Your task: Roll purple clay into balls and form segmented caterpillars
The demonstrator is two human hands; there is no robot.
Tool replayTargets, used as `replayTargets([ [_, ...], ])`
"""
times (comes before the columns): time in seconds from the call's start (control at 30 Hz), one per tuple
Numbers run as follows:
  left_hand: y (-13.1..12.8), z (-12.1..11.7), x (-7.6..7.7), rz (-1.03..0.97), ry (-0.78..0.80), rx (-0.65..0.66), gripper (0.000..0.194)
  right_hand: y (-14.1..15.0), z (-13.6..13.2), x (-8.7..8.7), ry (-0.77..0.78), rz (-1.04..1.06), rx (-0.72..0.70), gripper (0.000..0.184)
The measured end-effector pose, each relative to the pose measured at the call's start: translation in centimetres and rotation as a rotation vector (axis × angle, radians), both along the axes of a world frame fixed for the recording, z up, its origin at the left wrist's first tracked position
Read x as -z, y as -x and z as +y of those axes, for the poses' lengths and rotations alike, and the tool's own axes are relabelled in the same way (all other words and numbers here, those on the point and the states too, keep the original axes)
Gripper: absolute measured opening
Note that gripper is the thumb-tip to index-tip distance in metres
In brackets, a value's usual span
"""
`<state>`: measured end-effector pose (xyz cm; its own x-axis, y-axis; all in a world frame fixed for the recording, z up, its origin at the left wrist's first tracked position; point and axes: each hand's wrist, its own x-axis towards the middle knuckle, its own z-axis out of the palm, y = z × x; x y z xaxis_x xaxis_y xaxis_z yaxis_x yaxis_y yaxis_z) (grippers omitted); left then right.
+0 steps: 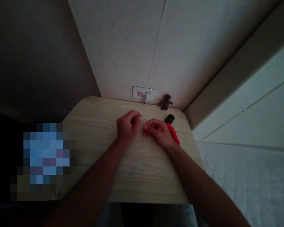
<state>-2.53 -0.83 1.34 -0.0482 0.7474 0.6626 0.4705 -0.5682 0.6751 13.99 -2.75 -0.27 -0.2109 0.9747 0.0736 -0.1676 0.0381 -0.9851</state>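
My left hand (129, 126) hovers over the middle of the small wooden table (144, 176), its fingers curled into a loose fist. What it holds, if anything, is hidden; a speck of blue shows behind its knuckles. Close beside it, my right hand (158, 130) has thumb and forefinger pinched together. A little red shows under those fingertips, too small and dim to name. Partly covered by my right wrist lies a row of red rounded pieces (174, 134), and a black lump (170, 119) of rounded pieces sits just beyond it.
A small dark brown figure (166, 102) stands at the table's back edge by the wall. On the wall is a socket plate (144, 93) with a plug in it. A pale quilted surface (246, 183) lies to the right, and a blurred-out blue patch (46, 154) is on the left.
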Motion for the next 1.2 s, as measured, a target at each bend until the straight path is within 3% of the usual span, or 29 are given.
replayTargets([
  [0.13, -0.9, -0.2, -0.9, -0.052, 0.021, -0.012, 0.019, 0.1, 0.0, -0.1, 0.018, -0.016, 0.008, 0.03],
  [0.27, -3.3, 0.6, -2.1, -0.083, 0.016, 0.009, 0.019, 0.1, 0.0, -0.2, -0.009, -0.059, 0.055, 0.026],
  [0.47, -6.2, 2.4, -2.7, -0.016, -0.092, 0.121, 0.02, -0.1, -0.1, -0.4, -0.01, -0.143, 0.152, 0.024],
  [0.73, -3.4, 1.4, -0.6, 0.15, -0.157, 0.142, 0.019, -0.3, 0.3, -0.5, -0.098, -0.133, 0.153, 0.021],
  [0.93, -2.7, 1.4, 0.0, 0.171, -0.194, 0.138, 0.021, -0.7, 0.7, 0.5, -0.027, -0.081, 0.174, 0.032],
  [1.2, -2.0, 1.7, 0.2, 0.093, -0.109, 0.079, 0.019, -0.4, 0.4, 0.2, 0.074, 0.001, 0.215, 0.051],
])
